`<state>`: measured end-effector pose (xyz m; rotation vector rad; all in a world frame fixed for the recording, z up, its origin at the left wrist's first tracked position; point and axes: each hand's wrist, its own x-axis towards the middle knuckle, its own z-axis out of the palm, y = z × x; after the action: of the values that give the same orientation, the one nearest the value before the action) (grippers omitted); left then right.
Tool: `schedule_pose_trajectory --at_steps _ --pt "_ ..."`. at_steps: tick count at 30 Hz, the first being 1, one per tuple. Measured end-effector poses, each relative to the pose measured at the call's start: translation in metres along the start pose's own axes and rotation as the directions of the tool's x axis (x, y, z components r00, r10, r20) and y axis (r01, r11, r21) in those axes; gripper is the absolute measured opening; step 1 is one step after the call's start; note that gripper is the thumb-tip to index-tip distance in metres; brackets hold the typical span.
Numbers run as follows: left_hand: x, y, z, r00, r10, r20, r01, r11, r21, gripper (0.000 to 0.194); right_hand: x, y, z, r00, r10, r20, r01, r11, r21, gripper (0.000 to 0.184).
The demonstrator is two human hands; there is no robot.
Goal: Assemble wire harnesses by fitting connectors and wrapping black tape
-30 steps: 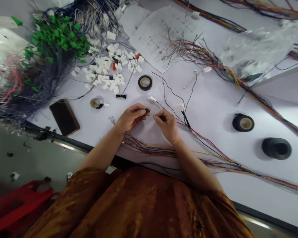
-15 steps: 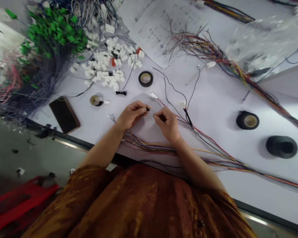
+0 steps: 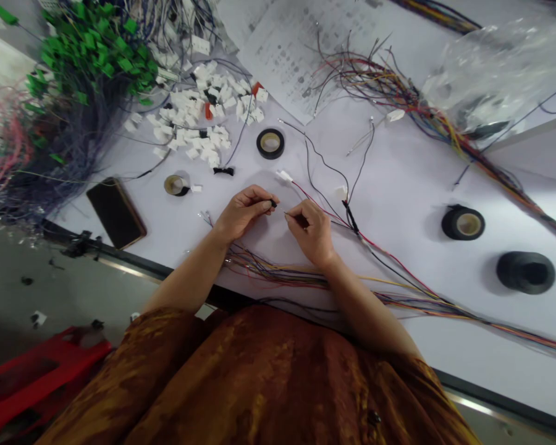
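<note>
- Currently, the left hand (image 3: pixel 243 213) is closed in a tight pinch, with thumb and forefinger holding a small black piece (image 3: pixel 273 203).
- The right hand (image 3: pixel 311 233) is pinched shut as well, apparently on a thin wire (image 3: pixel 290 214) whose tip points at the black piece. The two sit close together above the white tabletop (image 3: pixel 398 309), but whether they touch is too small to tell.
- A red lead ending in a white connector (image 3: pixel 283 176) lies just beyond the hands, and a black sleeve (image 3: pixel 351 217) binds several wires beyond the right hand.
- As far as the view shows, some leads already carry connectors, while a heap of loose white plastic connectors (image 3: pixel 194 111) lies unattached. A multicoloured wire bundle (image 3: pixel 278 278) runs beneath the forearms.
- At upper right, a clear plastic bag (image 3: pixel 495 62) holds something dark; its glare hides exactly what.
- Nearby lie a roll of black electrical tape (image 3: pixel 270 143), a smaller tape roll (image 3: pixel 176 185), a smartphone (image 3: pixel 115 213) and a printed sheet (image 3: pixel 287 55).
</note>
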<state>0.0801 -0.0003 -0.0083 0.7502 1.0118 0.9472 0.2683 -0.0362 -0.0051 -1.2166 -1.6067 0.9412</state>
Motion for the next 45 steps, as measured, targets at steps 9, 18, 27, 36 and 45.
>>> schedule_pose_trajectory --at_steps 9,18,27,36,45 --pt "-0.001 -0.002 -0.002 0.999 0.041 0.009 -0.041 0.996 0.083 0.018 0.0 -0.001 0.001 0.999 0.045 0.028 -0.045 0.999 -0.015 0.018" --pt "-0.003 -0.004 -0.003 0.993 0.085 0.085 -0.102 0.971 0.217 0.016 -0.001 0.005 0.003 0.999 0.03 0.034 -0.03 1.0 -0.005 0.017" --pt "-0.007 -0.006 0.009 0.995 0.064 0.078 -0.08 0.973 0.218 0.016 -0.001 0.01 0.005 0.997 0.08 0.017 -0.08 0.997 0.017 0.015" --pt "-0.003 -0.012 0.013 0.998 0.068 -0.001 -0.068 0.998 0.02 0.02 0.002 0.007 0.004 0.995 0.101 -0.005 -0.101 0.995 -0.008 0.013" --pt "0.023 -0.004 0.004 0.891 0.454 0.019 -0.378 0.717 0.586 0.008 -0.002 0.001 -0.03 0.998 0.037 0.052 0.002 0.799 -0.601 0.016"
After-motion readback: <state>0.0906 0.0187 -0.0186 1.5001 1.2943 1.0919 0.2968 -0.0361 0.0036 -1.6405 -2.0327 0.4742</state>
